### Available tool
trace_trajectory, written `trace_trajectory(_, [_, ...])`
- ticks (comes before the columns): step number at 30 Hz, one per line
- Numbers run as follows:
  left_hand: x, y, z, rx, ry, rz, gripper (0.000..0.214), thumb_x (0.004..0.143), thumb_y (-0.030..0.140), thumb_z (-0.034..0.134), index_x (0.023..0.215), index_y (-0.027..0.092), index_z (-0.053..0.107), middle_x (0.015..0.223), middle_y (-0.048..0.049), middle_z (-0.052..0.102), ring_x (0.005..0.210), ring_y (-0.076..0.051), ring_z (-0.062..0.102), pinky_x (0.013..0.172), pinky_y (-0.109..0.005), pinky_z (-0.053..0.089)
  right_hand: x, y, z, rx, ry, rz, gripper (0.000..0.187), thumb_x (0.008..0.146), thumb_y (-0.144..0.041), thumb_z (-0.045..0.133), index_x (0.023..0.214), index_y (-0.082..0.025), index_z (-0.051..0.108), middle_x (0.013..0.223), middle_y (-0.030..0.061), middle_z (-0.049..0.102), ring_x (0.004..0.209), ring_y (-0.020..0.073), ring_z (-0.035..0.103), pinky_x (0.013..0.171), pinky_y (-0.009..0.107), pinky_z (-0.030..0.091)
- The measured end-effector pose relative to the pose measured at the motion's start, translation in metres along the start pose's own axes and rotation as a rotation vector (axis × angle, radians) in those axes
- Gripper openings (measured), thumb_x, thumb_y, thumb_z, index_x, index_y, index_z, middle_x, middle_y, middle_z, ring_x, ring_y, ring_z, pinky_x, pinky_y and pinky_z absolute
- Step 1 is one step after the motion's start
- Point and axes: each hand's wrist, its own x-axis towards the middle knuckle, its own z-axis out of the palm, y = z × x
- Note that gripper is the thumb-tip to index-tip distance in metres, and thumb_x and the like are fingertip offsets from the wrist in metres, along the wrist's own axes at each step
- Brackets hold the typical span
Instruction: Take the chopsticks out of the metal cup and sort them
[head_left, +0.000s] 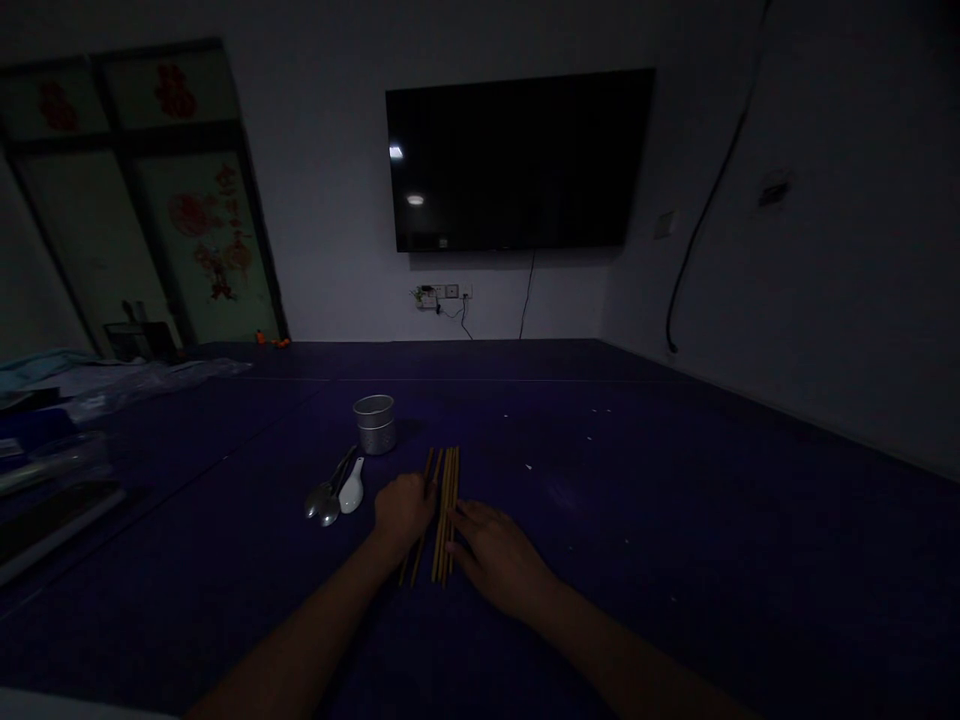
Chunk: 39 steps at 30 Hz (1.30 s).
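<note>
Several wooden chopsticks (447,490) lie side by side on the dark blue tabletop, pointing away from me. My left hand (405,512) is closed around two chopsticks at the left, which sit slightly apart and tilted from the rest. Against the right side of the group rests my right hand (495,555), its fingers stretched out and touching the outer chopsticks. Left of my left hand are a white soup spoon (352,488) and a few metal spoons (328,500). Behind them stands a metal cylindrical holder (376,424) with a perforated lower part.
Small white scraps (528,467) dot the tabletop (675,520) at the right. Clear plastic wrapping (150,385) and a dark flat object (56,525) lie at the left. A television (521,165) hangs on the far wall above sockets (450,292). The room is dim.
</note>
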Motion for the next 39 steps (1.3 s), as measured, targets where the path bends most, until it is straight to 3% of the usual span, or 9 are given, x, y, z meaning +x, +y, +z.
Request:
trace_trajectory(13, [-0.0001, 0.0022, 0.0023, -0.031, -0.011, 0.11, 0.038, 0.092, 0.04, 0.035, 0.095, 0.018, 0.066, 0.096, -0.0099, 0.07, 0.088, -0.02, 0.066, 0.069, -0.025, 0.045, 0.0009, 0.0003, -0.0008, -0.005, -0.001, -0.024, 0.042, 0.091, -0.029, 0.043, 0.129, -0.014, 0.05, 0.132, 0.0141, 0.052, 0.122, 0.0268, 0.045, 0.099, 0.041, 0.037])
trace_trajectory(39, [0.0002, -0.0015, 0.0026, 0.006, -0.018, 0.144, 0.036, 0.091, 0.04, 0.036, 0.103, 0.02, 0.063, 0.096, -0.009, 0.07, 0.088, -0.021, 0.066, 0.068, -0.026, 0.045, 0.0014, -0.0044, -0.0011, -0.077, -0.019, -0.043, 0.042, 0.091, -0.028, 0.041, 0.128, -0.012, 0.049, 0.129, 0.0168, 0.053, 0.118, 0.0287, 0.048, 0.096, 0.043, 0.038])
